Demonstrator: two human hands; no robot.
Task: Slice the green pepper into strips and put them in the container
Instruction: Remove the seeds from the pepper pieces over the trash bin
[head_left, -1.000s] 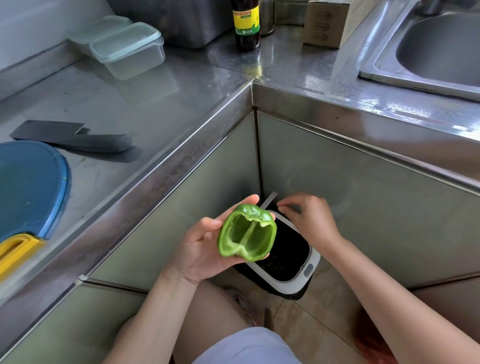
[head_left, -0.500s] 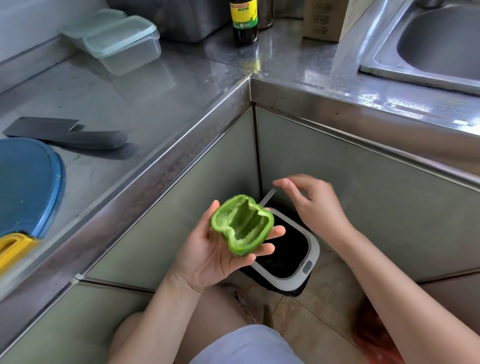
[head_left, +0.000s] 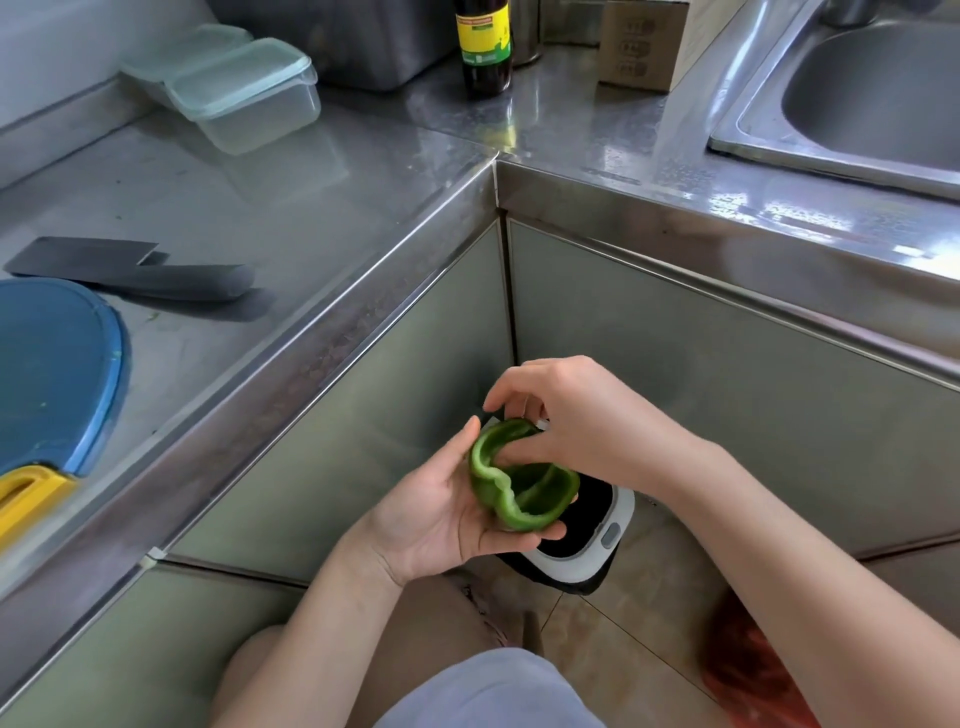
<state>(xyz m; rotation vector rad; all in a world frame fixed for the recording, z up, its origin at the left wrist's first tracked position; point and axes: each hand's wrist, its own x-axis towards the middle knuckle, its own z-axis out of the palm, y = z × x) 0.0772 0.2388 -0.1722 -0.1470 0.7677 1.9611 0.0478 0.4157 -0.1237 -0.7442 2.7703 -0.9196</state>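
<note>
Barely underway: the left hand grips the green pepper half over the waste bin at 5 o'clock, and the right hand pinches inside it. No strips are cut yet; the cleaver at 9 and the container at 11 o'clock lie idle.

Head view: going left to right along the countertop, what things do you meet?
In order: blue cutting board → lidded plastic containers → dark bottle → cardboard box → sink. The knife is left out: it overlaps board and containers.
</note>
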